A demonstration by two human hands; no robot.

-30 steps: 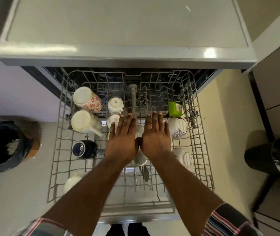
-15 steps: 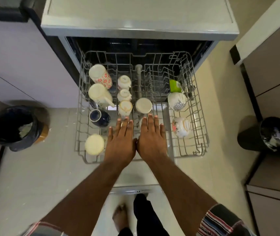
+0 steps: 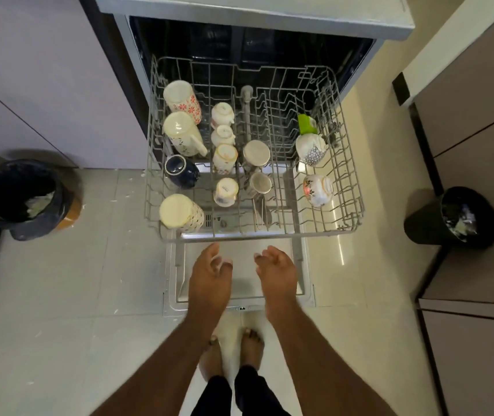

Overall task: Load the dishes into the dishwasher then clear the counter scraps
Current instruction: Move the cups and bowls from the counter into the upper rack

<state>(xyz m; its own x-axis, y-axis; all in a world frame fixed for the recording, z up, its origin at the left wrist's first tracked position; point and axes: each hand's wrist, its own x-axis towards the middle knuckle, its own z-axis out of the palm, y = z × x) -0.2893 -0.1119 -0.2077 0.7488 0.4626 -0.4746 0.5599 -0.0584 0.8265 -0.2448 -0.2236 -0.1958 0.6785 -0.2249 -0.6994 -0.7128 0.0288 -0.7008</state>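
Hovering loose and empty just in front of the full rack [image 3: 341,232], the left hand [image 3: 209,273] and right hand [image 3: 277,270] probably need to push it in next.

We can read no text for certain. On the upturned bases of three small cups in the dishwasher rack [image 3: 341,232] we see dark maker's stamps: the white cup [image 3: 222,115] near the rack's back, the cup just in front of it [image 3: 223,135], and the patterned cup [image 3: 225,192] toward the rack's front edge; each stamp is too small and blurred for us to make out letters. On the open door [image 3: 305,265] below the rack's front edge we see a small dark mark at its outer lip and faint symbols by the detergent compartment, also unreadable to us
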